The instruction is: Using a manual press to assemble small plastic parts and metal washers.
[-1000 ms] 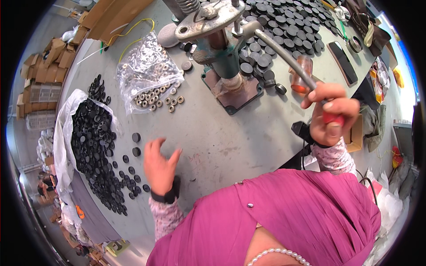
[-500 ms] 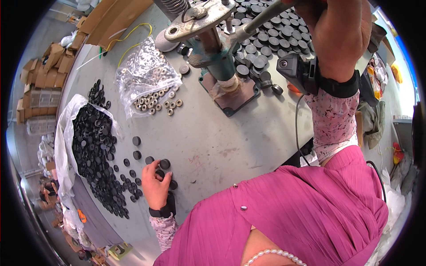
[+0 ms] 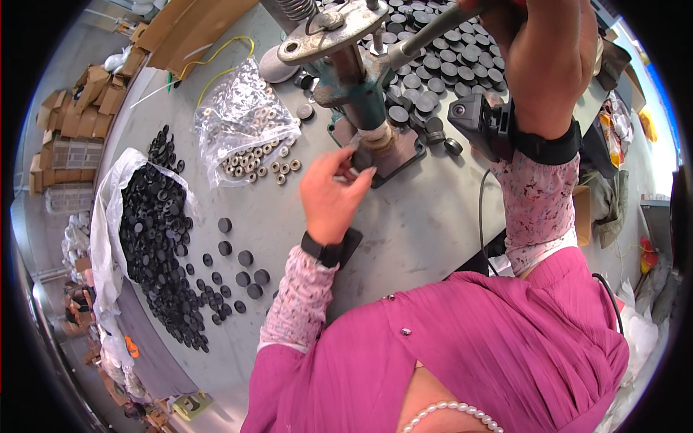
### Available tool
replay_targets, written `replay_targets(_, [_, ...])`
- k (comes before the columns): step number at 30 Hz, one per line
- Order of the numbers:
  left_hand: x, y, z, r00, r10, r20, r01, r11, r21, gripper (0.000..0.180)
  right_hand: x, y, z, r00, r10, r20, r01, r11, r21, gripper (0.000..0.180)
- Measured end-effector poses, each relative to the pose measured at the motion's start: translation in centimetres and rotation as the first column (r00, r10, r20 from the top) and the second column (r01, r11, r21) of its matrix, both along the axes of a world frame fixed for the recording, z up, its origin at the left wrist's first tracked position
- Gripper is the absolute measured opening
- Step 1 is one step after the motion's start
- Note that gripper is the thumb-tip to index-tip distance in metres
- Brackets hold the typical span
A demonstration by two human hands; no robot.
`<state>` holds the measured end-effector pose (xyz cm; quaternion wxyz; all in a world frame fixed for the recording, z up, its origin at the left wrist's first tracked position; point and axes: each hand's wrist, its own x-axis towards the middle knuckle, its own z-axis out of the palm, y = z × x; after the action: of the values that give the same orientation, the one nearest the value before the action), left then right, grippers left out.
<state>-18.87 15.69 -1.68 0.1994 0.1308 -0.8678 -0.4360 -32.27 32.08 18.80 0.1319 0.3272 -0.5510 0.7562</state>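
Note:
Between the thumb and fingers of my left hand (image 3: 333, 189) is a black round cap (image 3: 362, 159), held at the front left of the hand press's base plate (image 3: 397, 163). The cap is close to the foot of the press's ram (image 3: 376, 137); whether they touch I cannot tell. My right hand (image 3: 552, 61), raised at the upper right, is closed around the end of the press's lever (image 3: 433, 35). Left of the press lies a clear plastic bag (image 3: 238, 119) with small metal rings (image 3: 261, 157) spilling from its mouth.
Black caps (image 3: 155, 238) are heaped on a white sack at the left. Several loose caps (image 3: 245, 257) lie on the grey table (image 3: 310, 252) near its front. Many grey-topped discs (image 3: 447, 58) spread behind the press. A cardboard sheet (image 3: 195, 29) stands at the far left.
My left hand has gone from the loose caps up and right to the press, carrying one cap. My right hand stays on the lever with little movement.

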Motion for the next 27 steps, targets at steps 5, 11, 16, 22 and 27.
replay_targets(5, [-4.5,1.5,-1.5,0.995,0.096,0.0,-0.096,0.989,0.113,0.033,1.1,1.4,-0.2,0.989,-0.119,-0.085,0.131,0.978,0.163,0.047])
replay_targets(11, [-3.9,0.8,-1.8,0.995,0.077,-0.063,-0.068,0.988,0.135,0.043,-1.5,4.4,-6.5,0.987,-0.061,-0.151,0.072,0.995,0.07,0.044])
replay_targets(16, [2.7,-2.1,0.6,0.981,0.186,0.061,-0.19,0.979,0.078,0.047,2.2,8.8,-19.8,0.936,0.013,-0.353,-0.016,1.0,-0.005,0.042])
replay_targets(22, [15.9,-11.1,0.2,0.779,0.536,0.324,-0.362,0.808,-0.465,0.044,3.8,10.6,-18.7,0.979,0.13,-0.155,-0.103,0.98,0.171,0.039])
replay_targets(27, [19.7,-15.4,-1.3,0.698,0.611,0.373,-0.356,0.749,-0.559,0.047,1.7,7.1,-10.3,0.984,0.057,-0.17,-0.036,0.992,0.124,0.051])
